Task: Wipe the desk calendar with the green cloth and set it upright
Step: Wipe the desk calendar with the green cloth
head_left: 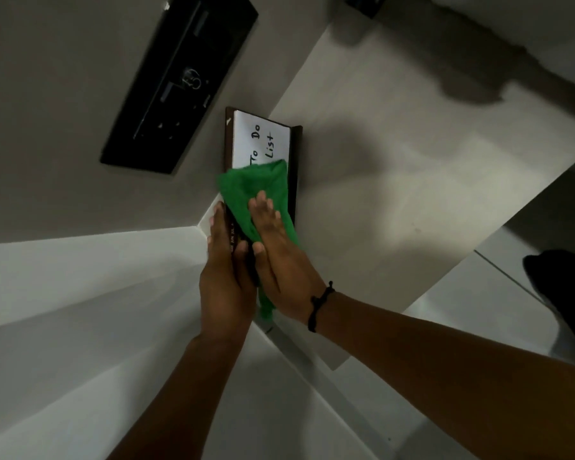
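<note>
The desk calendar (261, 141) is a dark brown frame with a white panel that reads "To Do List". It is held up over the pale desk top (395, 167). My left hand (224, 273) grips its near left edge, thumb on the front by the month tabs. The green cloth (256, 190) lies bunched on the lower half of the white panel. My right hand (276, 257), a black cord at its wrist, presses flat on the cloth with fingers spread.
A black framed panel (180, 81) hangs on the grey wall at the upper left. The desk's right edge runs diagonally, with floor and a dark shape (561, 293) beyond it. White surfaces lie at the lower left.
</note>
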